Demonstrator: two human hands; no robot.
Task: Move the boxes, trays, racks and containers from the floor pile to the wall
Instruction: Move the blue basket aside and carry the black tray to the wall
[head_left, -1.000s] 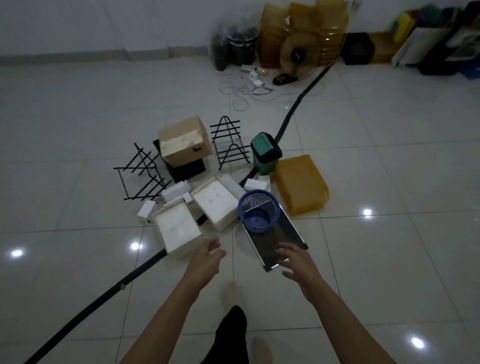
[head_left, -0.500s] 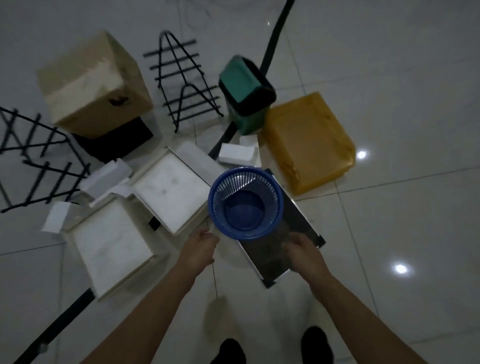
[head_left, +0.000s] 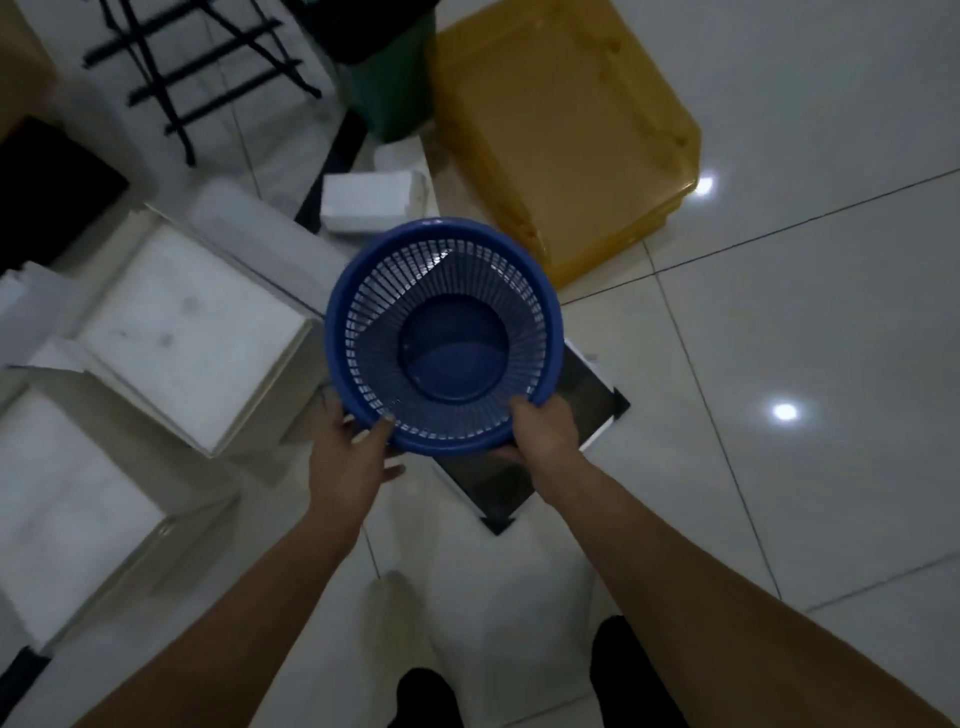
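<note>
The round blue plastic mesh basket (head_left: 451, 340) sat in both hands, mouth up, above the near edge of the floor pile. It appeared to be lifted just clear of the flat dark tray with a pale border (head_left: 592, 402) beneath it. The left hand (head_left: 347, 457) gripped the near rim with its thumb hooked inside and the fingers underneath. The right hand (head_left: 546, 434) clamped the rim the same way a little further round. Two grips on the near side probably kept the light basket level and close to the body for carrying.

To the left, two white foam boxes (head_left: 182, 332) lay side by side, the nearer corner almost under the basket's rim. Behind it were a small white carton (head_left: 369, 200), a green bin with a black lid (head_left: 387, 98) and a black wire rack (head_left: 208, 73). An overturned amber translucent plastic crate (head_left: 561, 130) lay just beyond on the right. The white tiled floor (head_left: 789, 312) lay bare to the right and towards the person's feet. That looked like the easiest way to back out. The wall was out of view.
</note>
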